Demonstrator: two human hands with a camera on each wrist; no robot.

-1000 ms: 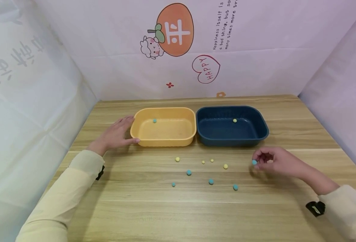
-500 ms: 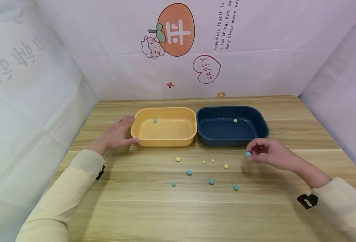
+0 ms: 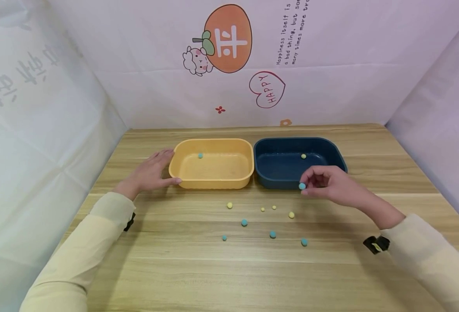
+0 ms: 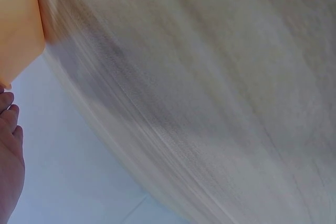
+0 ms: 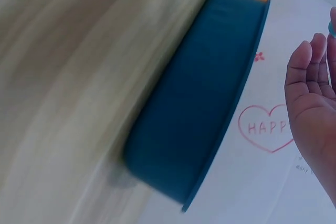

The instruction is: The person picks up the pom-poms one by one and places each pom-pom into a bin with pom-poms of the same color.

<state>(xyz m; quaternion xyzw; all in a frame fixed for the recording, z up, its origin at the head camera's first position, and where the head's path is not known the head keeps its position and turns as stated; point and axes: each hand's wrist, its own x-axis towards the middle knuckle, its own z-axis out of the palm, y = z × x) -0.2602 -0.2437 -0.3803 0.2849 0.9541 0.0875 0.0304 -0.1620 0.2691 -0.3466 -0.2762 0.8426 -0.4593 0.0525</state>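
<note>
My right hand pinches a small blue ball between thumb and fingertips, at the front wall of the dark blue bin in the head view. The right wrist view catches the edge of the blue ball by the fingers. My left hand rests at the left end of the yellow bin, its thumb along the front rim and its fingers at the side. One blue ball lies inside the yellow bin. A yellow ball sits in the dark blue bin.
On the wooden table, in front of the bins, lie several loose balls, among them a yellow ball and a blue ball. The two bins stand side by side. White printed cloth walls the back and sides.
My right hand has moved left and toward the bins, carrying the pinched blue ball from right of the dark blue bin to its front wall. My left hand stays at the yellow bin.
</note>
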